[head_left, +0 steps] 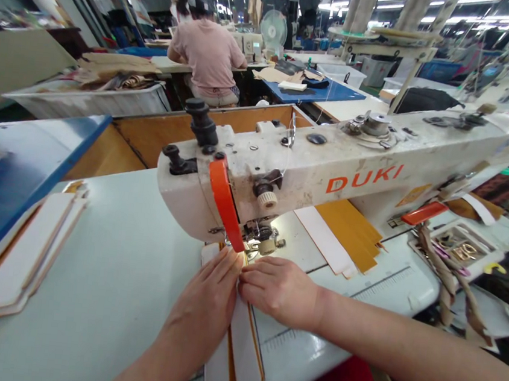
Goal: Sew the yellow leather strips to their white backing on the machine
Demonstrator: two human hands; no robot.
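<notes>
Long white strips with mustard edges [248, 359] run from the table's front edge up to the presser foot of a white sewing machine [311, 166]. My left hand [209, 301] lies over the strips just in front of the needle area, fingers together and pressing them down. Close on its right, my right hand [280, 290] has its fingers bent and pinched at the strip's edge near the foot. The fingertips of both hands almost meet. An orange guard [226, 202] hangs over the needle area and partly hides it.
White and mustard pieces [34, 252] are stacked at the left of the table. More mustard strips [350, 231] lie behind the needle area. At the right is a tray of metal parts [462, 248]. A person in pink [207, 55] sits further back, facing away.
</notes>
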